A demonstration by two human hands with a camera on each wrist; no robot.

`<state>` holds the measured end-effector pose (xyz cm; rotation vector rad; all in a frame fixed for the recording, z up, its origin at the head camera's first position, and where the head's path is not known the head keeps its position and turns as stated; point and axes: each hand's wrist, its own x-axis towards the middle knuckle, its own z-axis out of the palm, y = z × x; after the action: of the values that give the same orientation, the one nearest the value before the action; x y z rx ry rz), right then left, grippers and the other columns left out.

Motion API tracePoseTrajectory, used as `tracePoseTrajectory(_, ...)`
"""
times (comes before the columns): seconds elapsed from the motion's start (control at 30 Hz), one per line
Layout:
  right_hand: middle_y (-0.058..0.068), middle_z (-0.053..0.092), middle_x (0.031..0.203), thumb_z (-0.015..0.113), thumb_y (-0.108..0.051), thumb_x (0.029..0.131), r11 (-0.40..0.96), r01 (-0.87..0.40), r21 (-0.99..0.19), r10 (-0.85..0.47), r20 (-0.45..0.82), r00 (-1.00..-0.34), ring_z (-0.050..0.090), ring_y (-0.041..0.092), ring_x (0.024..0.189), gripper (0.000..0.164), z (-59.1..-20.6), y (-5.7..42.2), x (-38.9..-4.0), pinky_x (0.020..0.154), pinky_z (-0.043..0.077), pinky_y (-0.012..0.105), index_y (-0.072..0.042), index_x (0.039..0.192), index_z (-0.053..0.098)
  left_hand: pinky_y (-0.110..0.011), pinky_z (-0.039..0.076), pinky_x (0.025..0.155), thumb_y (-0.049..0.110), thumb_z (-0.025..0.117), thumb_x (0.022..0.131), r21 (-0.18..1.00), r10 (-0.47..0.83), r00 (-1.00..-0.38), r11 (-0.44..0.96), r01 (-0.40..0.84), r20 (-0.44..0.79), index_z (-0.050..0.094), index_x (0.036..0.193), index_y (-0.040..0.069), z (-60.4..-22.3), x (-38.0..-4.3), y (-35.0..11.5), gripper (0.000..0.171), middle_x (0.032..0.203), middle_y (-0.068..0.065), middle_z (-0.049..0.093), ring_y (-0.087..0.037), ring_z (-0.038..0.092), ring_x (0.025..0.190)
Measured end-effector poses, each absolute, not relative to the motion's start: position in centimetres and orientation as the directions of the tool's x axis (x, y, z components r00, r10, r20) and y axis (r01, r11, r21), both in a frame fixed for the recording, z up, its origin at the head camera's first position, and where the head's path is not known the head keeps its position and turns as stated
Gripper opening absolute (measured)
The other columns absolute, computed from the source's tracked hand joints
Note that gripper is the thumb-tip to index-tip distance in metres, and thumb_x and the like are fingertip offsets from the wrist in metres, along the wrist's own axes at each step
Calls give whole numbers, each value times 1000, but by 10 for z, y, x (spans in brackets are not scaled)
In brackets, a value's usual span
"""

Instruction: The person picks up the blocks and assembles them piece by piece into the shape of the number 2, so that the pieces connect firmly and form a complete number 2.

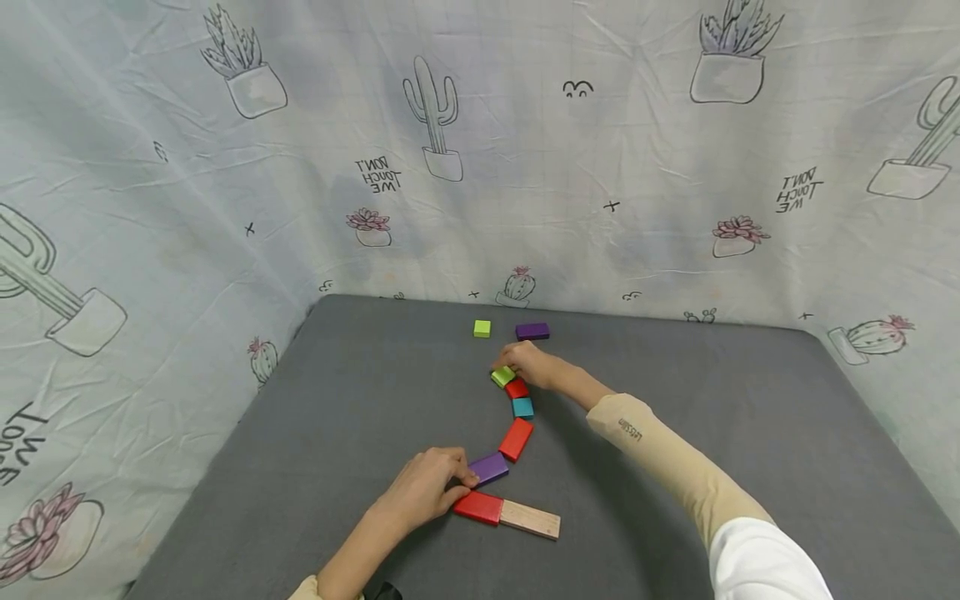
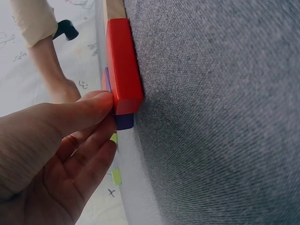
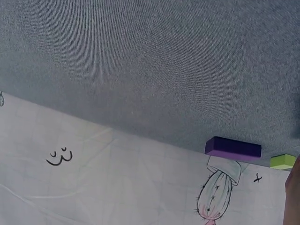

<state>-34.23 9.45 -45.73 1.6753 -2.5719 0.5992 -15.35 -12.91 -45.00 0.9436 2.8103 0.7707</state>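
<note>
We count nine blocks on the bench (image 1: 315,417) — our left hand (image 1: 423,492) pinches the near purple block (image 1: 489,468), our right hand (image 1: 528,364) grips a green block (image 1: 502,376) beyond it.

"DON'T TOUCH ME" is printed, mirrored, on the far cloth backdrop (image 1: 525,167), left and right of centre. Small mirrored lettering on the tan sleeve (image 1: 660,450) cannot be made out.
</note>
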Motion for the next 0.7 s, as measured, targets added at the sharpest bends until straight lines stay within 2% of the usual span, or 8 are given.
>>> tracePoseTrajectory(0.07,20,67,103,56,24,78,360,-884,-297,-877,214,-429,64,30,97,36,-458,96,-342,81,53,35,7,107,70,-23,50,62,6,79,77,486,582,-809,686,542,80,79,90,11,-450,-154,-129,14,81,10,63,-8,64,80)
tracePoseTrajectory(0.13,21,66,108,52,26,78,394,-870,-297,-861,213,-462,62,32,103,41,-457,98,-342,85,52,37,7,110,68,-24,50,63,6,79,77,488,580,-811,688,537,74,79,90,11,-450,-154,-129,14,81,10,63,-9,64,80)
tracePoseTrajectory(0.23,24,63,114,48,25,79,491,-807,-329,-783,239,-574,59,35,108,41,-455,103,-344,85,51,39,9,111,67,-24,50,64,6,78,77,490,579,-812,690,532,67,79,91,11,-450,-154,-129,14,81,11,63,-9,64,81)
tracePoseTrajectory(0.33,21,65,105,55,11,85,562,-713,-419,-669,276,-690,63,30,92,25,-453,111,-347,74,52,37,8,105,70,-24,50,63,6,78,77,490,579,-813,692,531,64,79,91,12,-450,-153,-129,15,81,11,63,-8,63,81)
tracePoseTrajectory(0.4,16,68,96,64,-5,88,591,-640,-490,-614,242,-752,63,24,81,17,-449,113,-347,68,50,34,4,99,72,-24,49,63,6,78,77,490,581,-811,689,534,67,79,91,12,-450,-154,-129,15,81,11,63,-8,63,81)
tracePoseTrajectory(0.43,12,69,90,67,-13,87,604,-613,-510,-605,207,-769,62,20,76,18,-448,113,-346,67,50,33,2,95,73,-24,50,64,6,78,77,490,583,-810,687,537,69,79,91,12,-450,-154,-129,15,81,11,63,-9,63,81)
tracePoseTrajectory(0.53,3,70,79,74,-29,83,638,-548,-541,-612,76,-787,60,13,69,26,-443,106,-339,63,49,28,-4,87,74,-25,50,65,6,79,77,488,583,-809,685,541,79,79,90,12,-451,-154,-129,15,81,10,63,-9,64,81)
tracePoseTrajectory(0.7,3,68,72,78,-29,78,661,-578,-479,-650,19,-759,58,11,62,28,-444,91,-335,58,47,22,-3,79,71,-24,50,64,7,79,76,486,581,-810,687,540,78,79,90,12,-453,-155,-128,15,81,11,62,-9,63,81)
